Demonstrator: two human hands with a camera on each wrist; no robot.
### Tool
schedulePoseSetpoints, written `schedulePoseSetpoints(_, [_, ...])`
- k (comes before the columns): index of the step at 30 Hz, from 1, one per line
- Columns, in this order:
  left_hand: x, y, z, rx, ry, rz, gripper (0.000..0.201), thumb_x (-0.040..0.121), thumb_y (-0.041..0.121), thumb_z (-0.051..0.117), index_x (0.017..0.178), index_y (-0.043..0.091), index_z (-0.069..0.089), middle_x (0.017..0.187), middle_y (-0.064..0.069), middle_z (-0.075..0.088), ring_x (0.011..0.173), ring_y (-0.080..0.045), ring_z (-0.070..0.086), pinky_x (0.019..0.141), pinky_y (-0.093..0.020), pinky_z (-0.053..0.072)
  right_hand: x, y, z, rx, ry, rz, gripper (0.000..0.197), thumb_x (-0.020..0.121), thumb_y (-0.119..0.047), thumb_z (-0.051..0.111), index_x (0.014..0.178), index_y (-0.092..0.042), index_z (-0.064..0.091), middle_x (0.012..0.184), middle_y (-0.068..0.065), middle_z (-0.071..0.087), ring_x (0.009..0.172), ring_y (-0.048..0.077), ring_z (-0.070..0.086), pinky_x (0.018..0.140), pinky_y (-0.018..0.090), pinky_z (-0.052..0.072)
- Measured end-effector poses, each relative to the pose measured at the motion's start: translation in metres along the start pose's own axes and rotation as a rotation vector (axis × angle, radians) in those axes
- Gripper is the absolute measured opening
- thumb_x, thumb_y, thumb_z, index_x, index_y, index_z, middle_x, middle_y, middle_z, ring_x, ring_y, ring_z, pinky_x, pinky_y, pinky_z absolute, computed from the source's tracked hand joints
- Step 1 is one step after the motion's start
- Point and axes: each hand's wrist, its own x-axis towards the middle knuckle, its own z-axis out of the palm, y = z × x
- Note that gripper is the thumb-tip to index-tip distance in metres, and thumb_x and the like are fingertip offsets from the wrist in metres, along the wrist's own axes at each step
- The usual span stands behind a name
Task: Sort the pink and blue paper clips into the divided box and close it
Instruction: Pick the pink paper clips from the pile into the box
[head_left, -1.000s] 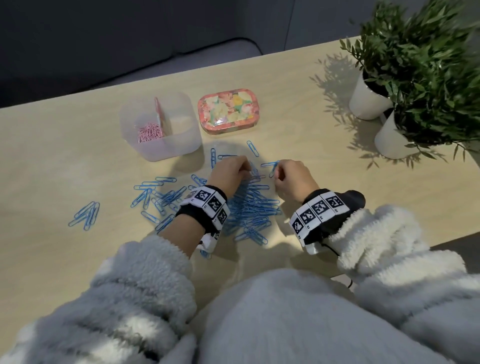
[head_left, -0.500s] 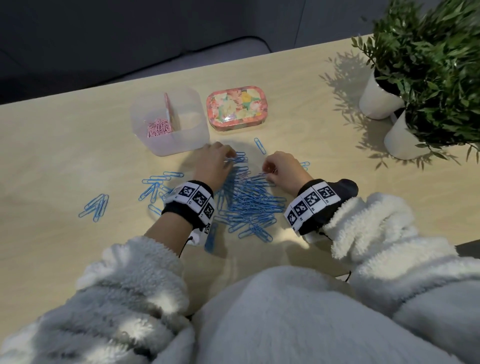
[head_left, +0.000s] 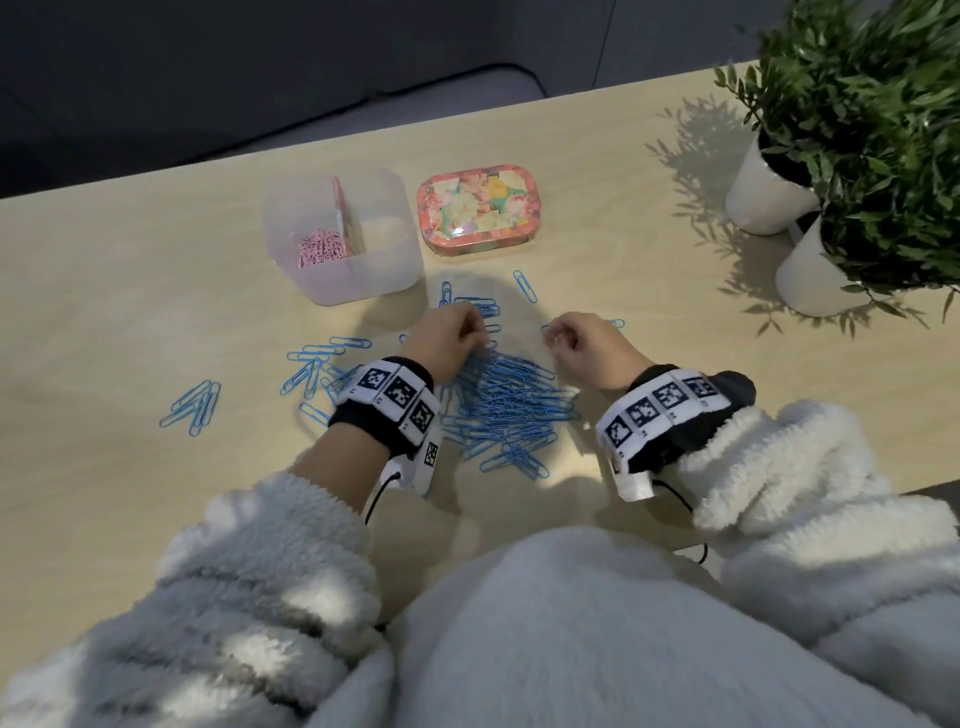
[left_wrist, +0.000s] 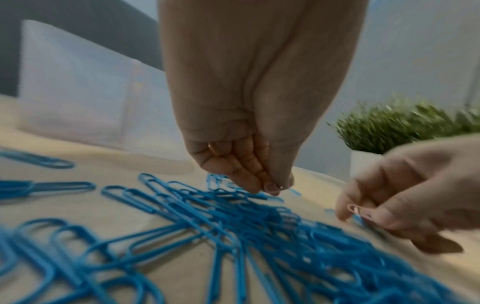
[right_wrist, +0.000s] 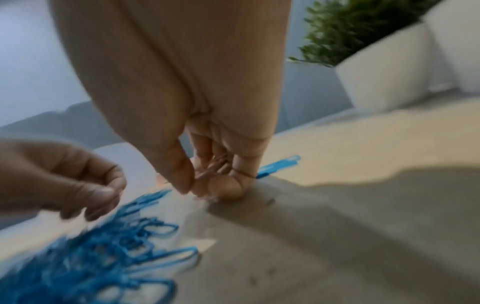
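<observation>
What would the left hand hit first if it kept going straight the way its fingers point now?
Probably the blue paper clips just past the left hand, then bare table; the divided box sits left of that line, though depth is uncertain.

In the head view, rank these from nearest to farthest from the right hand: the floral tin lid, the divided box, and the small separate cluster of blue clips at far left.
From the right hand:
1. floral tin lid, beyond the hand, slightly to its left.
2. divided box, farther left, past the left hand.
3. separate cluster of blue clips, far left on the table.
</observation>
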Motion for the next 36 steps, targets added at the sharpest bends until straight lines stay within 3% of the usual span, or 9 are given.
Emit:
schedulePoseSetpoints(3, [-0.004, -0.005, -0.013, -0.293, 0.065, -0.085, 0.016, 0.092, 0.008, 0.049, 0.105, 0.003, 0.058, 0.080, 0.001, 0.054, 0.070, -0.009, 0.049, 0.072, -0.020, 0.043, 0.003, -0.004, -0.005, 0.611, 0.094, 0.253, 0.021, 0.085, -0.003, 0.041, 0.073, -0.003, 0.059, 0.048, 0.000, 0.053, 0.038, 0.013, 0.043, 0.039, 0.018, 0.025])
schedulePoseSetpoints(6, [-0.006, -0.003, -0.018, -0.604, 0.047, -0.262, 0.016, 0.095, 0.002, 0.041, 0.093, 0.008, 0.056, 0.070, 0.000, 0.047, 0.051, -0.001, 0.052, 0.049, -0.011, 0.041, 0.004, -0.017, -0.011, 0.991, 0.023, 0.456, 0.020, 0.079, -0.007, 0.038, 0.060, -0.008, 0.045, 0.053, 0.004, 0.037, 0.036, 0.012, 0.031, 0.034, 0.012, 0.017])
schedulePoseSetpoints(10, [-0.005, -0.001, -0.015, -0.731, -0.022, -0.405, 0.025, 0.093, 0.013, 0.041, 0.069, 0.015, 0.044, 0.063, -0.003, 0.043, 0.041, -0.005, 0.045, 0.049, -0.021, 0.029, 0.004, -0.035, 0.000, 0.338, -0.027, 0.207, 0.026, 0.086, -0.023, 0.058, 0.063, -0.012, 0.054, 0.057, 0.001, 0.044, 0.045, 0.012, 0.036, 0.042, 0.020, 0.029])
schedulePoseSetpoints(15, [-0.012, -0.004, -0.003, -0.296, -0.010, -0.175, 0.018, 0.088, 0.023, 0.059, 0.072, 0.020, 0.050, 0.065, 0.006, 0.045, 0.060, -0.008, 0.042, 0.057, -0.023, 0.033, 0.000, -0.035, 0.027, -0.129, -0.072, -0.010, 0.017, 0.077, -0.032, 0.069, 0.078, -0.018, 0.060, 0.080, -0.002, 0.062, 0.080, 0.018, 0.057, 0.073, 0.031, 0.044])
schedulePoseSetpoints(20, [-0.022, -0.012, -0.008, -0.013, -0.016, -0.117, 0.016, 0.082, 0.018, 0.066, 0.094, 0.009, 0.061, 0.067, 0.009, 0.044, 0.074, -0.013, 0.045, 0.065, -0.023, 0.031, -0.009, -0.027, 0.023, -0.155, -0.147, -0.029, 0.014, 0.080, -0.021, 0.068, 0.073, -0.017, 0.057, 0.076, 0.000, 0.059, 0.077, 0.017, 0.054, 0.072, 0.030, 0.042])
schedulePoseSetpoints(23, [-0.025, -0.021, -0.017, 0.024, -0.003, -0.126, 0.018, 0.081, 0.015, 0.066, 0.098, 0.009, 0.063, 0.063, 0.012, 0.037, 0.073, -0.013, 0.042, 0.068, -0.024, 0.031, -0.009, -0.014, 0.012, -0.154, -0.092, -0.002, 0.014, 0.076, -0.011, 0.063, 0.070, -0.022, 0.057, 0.063, -0.003, 0.056, 0.067, 0.018, 0.053, 0.071, 0.032, 0.046])
schedulePoseSetpoints(27, [-0.025, -0.020, -0.015, 0.052, 0.006, -0.088, 0.013, 0.084, 0.018, 0.063, 0.096, 0.012, 0.064, 0.062, 0.011, 0.035, 0.066, -0.014, 0.039, 0.062, -0.029, 0.034, 0.002, -0.022, 0.007, -0.132, 0.002, -0.032, 0.011, 0.074, -0.011, 0.065, 0.074, -0.022, 0.064, 0.050, -0.008, 0.045, 0.050, 0.008, 0.042, 0.062, 0.026, 0.035])
schedulePoseSetpoints(32, [-0.020, 0.003, -0.001, 0.140, -0.008, 0.001, 0.015, 0.083, 0.025, 0.063, 0.093, 0.014, 0.064, 0.076, 0.005, 0.049, 0.078, -0.016, 0.047, 0.069, -0.027, 0.036, 0.014, -0.043, 0.014, -0.176, 0.038, -0.011, 0.010, 0.078, -0.014, 0.059, 0.078, -0.020, 0.067, 0.058, -0.011, 0.048, 0.070, 0.020, 0.052, 0.066, 0.027, 0.036])
schedulePoseSetpoints(36, [-0.017, 0.011, 0.002, 0.216, -0.097, -0.037, 0.014, 0.083, 0.022, 0.064, 0.092, 0.012, 0.061, 0.099, -0.006, 0.062, 0.092, -0.025, 0.058, 0.080, -0.035, 0.048, 0.032, -0.059, 0.001, -0.244, -0.015, 0.019, 0.023, 0.084, -0.010, 0.048, 0.078, 0.004, 0.065, 0.077, 0.014, 0.064, 0.078, 0.029, 0.059, 0.070, 0.031, 0.045])
